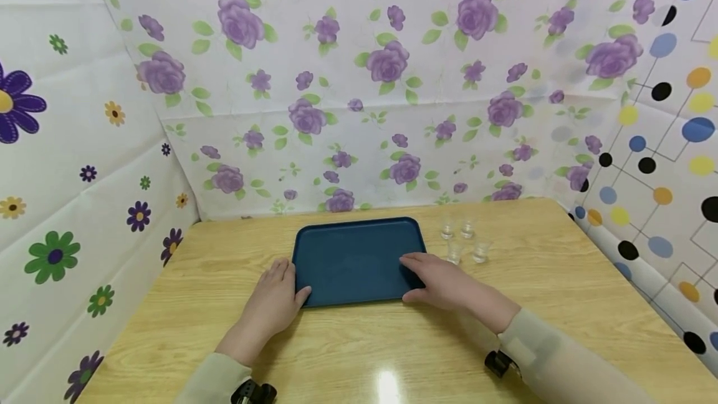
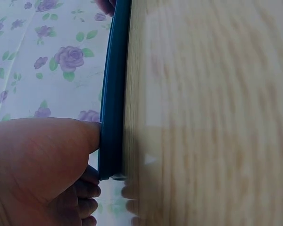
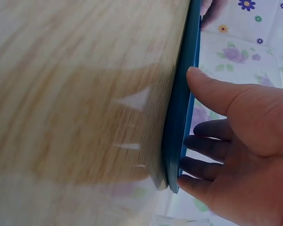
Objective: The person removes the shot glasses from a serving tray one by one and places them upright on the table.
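Note:
A dark blue rectangular tray point(image 1: 359, 260) lies on the wooden table. My left hand point(image 1: 275, 298) grips its front left corner, with the thumb over the rim and the fingers along the outer left side. In the left wrist view, the thumb point(image 2: 92, 136) meets the tray's rim point(image 2: 113, 94). At the front right corner is my right hand point(image 1: 443, 280), its fingers reaching over the right end. The right wrist view shows those fingers point(image 3: 205, 167) loosely extended and apart, while the thumb point(image 3: 205, 84) touches the rim point(image 3: 181, 94).
Several small clear glasses point(image 1: 467, 229) stand just right of the tray, close to my right hand. The wooden table point(image 1: 348, 354) reaches back to a flower-patterned cloth wall point(image 1: 359, 111). Patterned cloths also hang at the left and right sides.

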The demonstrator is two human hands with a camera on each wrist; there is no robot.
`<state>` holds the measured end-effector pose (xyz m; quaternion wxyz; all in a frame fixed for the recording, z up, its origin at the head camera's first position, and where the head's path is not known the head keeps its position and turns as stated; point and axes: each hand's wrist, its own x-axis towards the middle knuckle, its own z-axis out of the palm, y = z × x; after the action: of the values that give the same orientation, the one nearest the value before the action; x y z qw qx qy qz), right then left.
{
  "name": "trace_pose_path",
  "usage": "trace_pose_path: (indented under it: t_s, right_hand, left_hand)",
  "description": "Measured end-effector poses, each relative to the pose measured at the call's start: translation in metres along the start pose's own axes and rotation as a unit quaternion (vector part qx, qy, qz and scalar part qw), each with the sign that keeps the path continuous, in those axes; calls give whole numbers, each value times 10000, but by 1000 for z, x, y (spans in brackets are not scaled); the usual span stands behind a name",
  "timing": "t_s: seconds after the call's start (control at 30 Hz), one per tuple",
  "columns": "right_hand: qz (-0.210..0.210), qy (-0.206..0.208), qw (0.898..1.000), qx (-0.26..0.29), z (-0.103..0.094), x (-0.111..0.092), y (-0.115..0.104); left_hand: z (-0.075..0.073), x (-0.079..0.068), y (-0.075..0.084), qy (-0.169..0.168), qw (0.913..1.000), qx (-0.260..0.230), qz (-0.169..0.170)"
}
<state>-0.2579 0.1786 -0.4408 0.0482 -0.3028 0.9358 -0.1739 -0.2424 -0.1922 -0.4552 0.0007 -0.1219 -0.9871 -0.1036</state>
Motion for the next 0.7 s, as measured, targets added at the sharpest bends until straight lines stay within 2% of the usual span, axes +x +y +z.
trace_pose_path:
  t_s: [0.17,0.3,0.47,0.7]
  right_hand:
    - [43,-97,9998,166,-3,0,0]
    - [140,-9,9996,251,-5,0,-1]
    - [174,438,9989,-54,-6,-1,-5]
    - [237,977,9935,-529,0,2,-9]
  left_hand:
    - [-1,-2,1,-44,10000,-8,-6]
    - [-4,-2,1,2,10000,-51,3]
    - [-7,-1,6,125,9999,-7,70]
    - [-8,3,24,219,9991,-12,360]
